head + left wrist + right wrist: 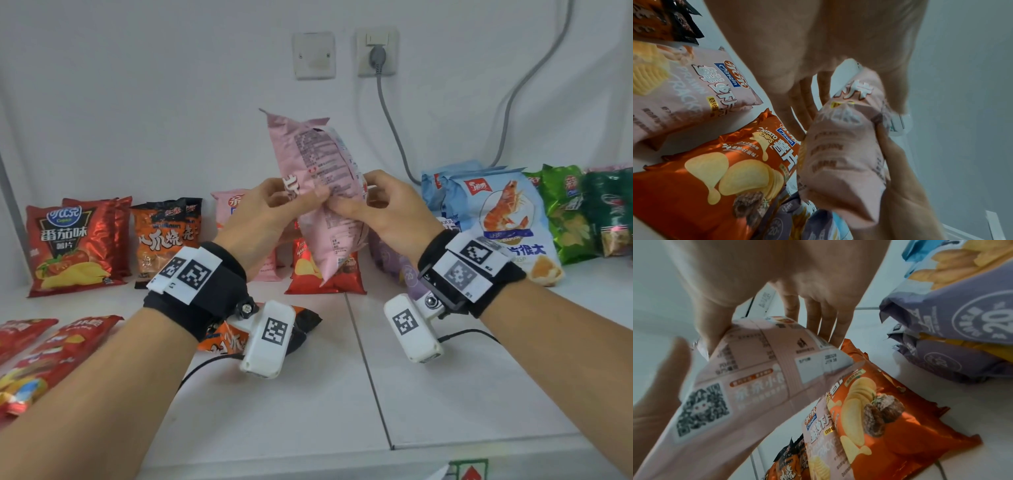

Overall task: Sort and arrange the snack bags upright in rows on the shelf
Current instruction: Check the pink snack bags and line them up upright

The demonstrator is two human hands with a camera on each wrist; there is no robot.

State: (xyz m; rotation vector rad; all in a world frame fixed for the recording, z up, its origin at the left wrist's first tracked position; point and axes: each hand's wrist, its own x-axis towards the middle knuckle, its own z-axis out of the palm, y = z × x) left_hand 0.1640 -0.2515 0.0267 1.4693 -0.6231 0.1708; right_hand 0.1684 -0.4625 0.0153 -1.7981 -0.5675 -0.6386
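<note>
Both hands hold a pink snack bag (pixel 320 178) in the air above the middle of the white shelf (pixel 445 394), its printed back toward me. My left hand (pixel 274 202) pinches its left edge and my right hand (pixel 370 202) pinches its right side. The left wrist view shows the pink bag (pixel 842 154) gripped between thumb and fingers (pixel 805 104). In the right wrist view the pink bag (pixel 748 378) shows a QR code, with fingers (pixel 824 318) behind it. An upright pink bag (pixel 227 209) stands behind my left hand.
Upright along the wall stand red tomato bags (pixel 68 243), orange-black bags (pixel 164 236), an orange potato chip bag (pixel 308 274), purple bags (pixel 397 267), light blue prawn bags (pixel 496 212) and green bags (pixel 568 212). Red bags (pixel 44 356) and an orange-black bag (pixel 226 339) lie flat in front. A grey cable (pixel 394 126) hangs from the wall socket.
</note>
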